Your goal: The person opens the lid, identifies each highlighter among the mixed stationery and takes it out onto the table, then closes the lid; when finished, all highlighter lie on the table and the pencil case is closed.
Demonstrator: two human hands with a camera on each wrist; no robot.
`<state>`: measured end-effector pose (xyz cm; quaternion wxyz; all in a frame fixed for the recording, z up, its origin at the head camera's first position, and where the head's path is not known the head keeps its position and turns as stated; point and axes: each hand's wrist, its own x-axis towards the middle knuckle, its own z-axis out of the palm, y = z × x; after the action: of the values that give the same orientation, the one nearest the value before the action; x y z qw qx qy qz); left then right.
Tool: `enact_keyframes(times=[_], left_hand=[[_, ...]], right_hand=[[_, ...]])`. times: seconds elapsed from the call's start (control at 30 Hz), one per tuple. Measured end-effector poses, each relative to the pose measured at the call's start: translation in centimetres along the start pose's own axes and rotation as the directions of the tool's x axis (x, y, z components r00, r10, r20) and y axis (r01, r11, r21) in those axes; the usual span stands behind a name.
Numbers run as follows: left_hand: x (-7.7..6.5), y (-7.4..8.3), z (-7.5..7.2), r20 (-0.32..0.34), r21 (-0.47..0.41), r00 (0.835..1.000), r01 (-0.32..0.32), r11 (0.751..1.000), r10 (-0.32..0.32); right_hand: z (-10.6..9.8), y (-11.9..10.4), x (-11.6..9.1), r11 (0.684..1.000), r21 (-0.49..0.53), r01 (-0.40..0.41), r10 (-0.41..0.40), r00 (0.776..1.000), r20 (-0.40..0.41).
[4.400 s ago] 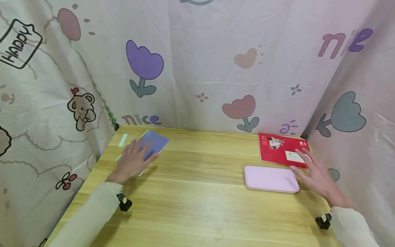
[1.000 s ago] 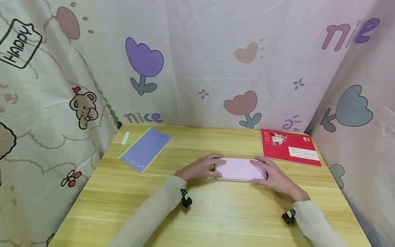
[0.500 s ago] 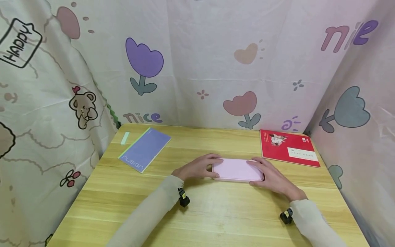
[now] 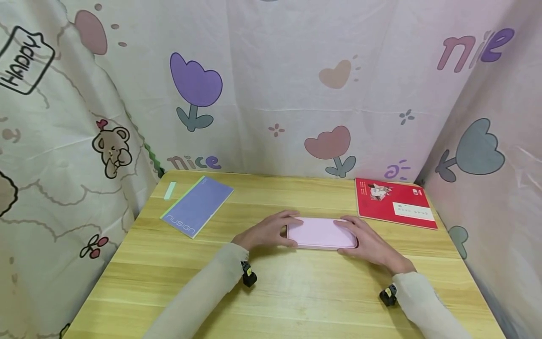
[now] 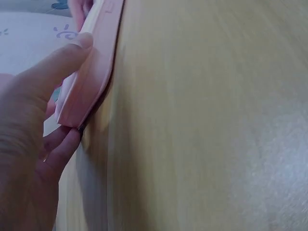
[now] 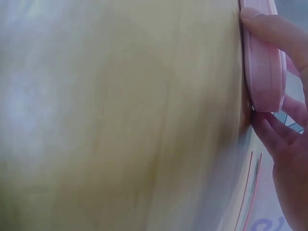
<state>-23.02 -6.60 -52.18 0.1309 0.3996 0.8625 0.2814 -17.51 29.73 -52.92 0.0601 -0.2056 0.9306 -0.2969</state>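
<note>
A pink pencil case (image 4: 320, 232) with rounded corners lies lengthwise near the middle of the wooden table (image 4: 292, 292). My left hand (image 4: 267, 230) grips its left end, thumb along the near side and fingers around the end and over the top. At the opposite end, my right hand (image 4: 371, 242) holds it in the same way. In the left wrist view the thumb presses the side wall of the case (image 5: 96, 62), while other fingers touch its end low by the tabletop. The right wrist view shows fingertips at the bottom corner of the case (image 6: 264, 77).
A blue notebook (image 4: 196, 207) lies slanted at the back left, beside a small pale green strip (image 4: 170, 190). At the back right is a red notebook (image 4: 381, 207) with a white label. Patterned curtains (image 4: 262, 84) enclose the table's back and sides.
Earlier my left hand was over the blue notebook and my right by the red one. Since then both hands have gripped the pencil case, which has moved left to the middle, slightly further this last second.
</note>
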Motion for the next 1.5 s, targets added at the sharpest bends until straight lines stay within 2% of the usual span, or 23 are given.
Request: enact_keyframes(times=[0.2, 0.43, 0.73, 1.27, 1.5], left_hand=[[0.2, 0.6, 0.7, 0.003, 0.134, 1.000, 0.019, 0.991, -0.019], [0.0, 1.1, 1.1, -0.022, 0.162, 0.999, 0.042, 0.986, -0.039], [0.3, 0.9, 0.6, 0.002, 0.274, 0.999, -0.050, 0.961, 0.051], [0.6, 0.7, 0.2, 0.025, 0.250, 0.999, -0.045, 0.967, 0.040], [0.6, 0.9, 0.1, 0.011, 0.253, 0.999, -0.050, 0.966, 0.049]], right_hand=[[-0.1, 0.1, 0.0, 1.000, 0.013, 0.012, -0.012, 1.000, 0.004], [-0.1, 0.1, 0.0, 0.998, -0.047, 0.047, -0.046, 0.999, 0.012], [-0.4, -0.1, 0.2, 0.997, -0.073, 0.028, -0.025, 0.998, 0.050], [-0.4, -0.5, 0.4, 0.996, -0.084, 0.031, -0.026, 0.998, 0.054], [-0.5, -0.5, 0.4, 0.996, -0.089, 0.027, -0.022, 0.998, 0.057]])
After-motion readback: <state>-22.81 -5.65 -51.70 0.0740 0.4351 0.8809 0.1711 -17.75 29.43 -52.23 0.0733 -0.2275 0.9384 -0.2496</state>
